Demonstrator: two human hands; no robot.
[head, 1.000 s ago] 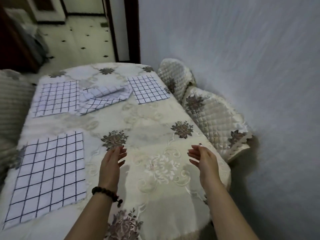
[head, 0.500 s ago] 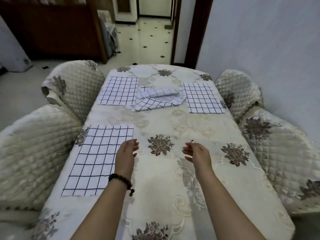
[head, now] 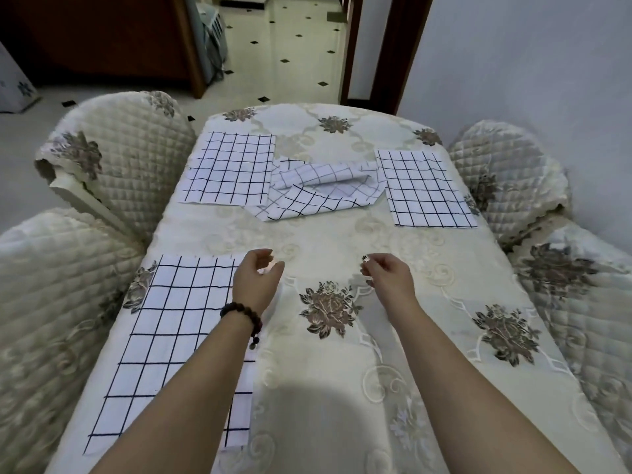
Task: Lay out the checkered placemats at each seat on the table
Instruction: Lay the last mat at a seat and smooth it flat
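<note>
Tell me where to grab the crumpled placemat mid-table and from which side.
Pinch the crumpled placemat at its near edge, probably reaching from your side: that edge lies free, while the far-left placemat and far-right placemat crowd its ends.

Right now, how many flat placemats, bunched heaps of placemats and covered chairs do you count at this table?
Flat checkered placemats: 3
Bunched heap of checkered cloth: 1 (how many mats it holds cannot be told)
Quilted chairs: 4
Total: 8
</note>
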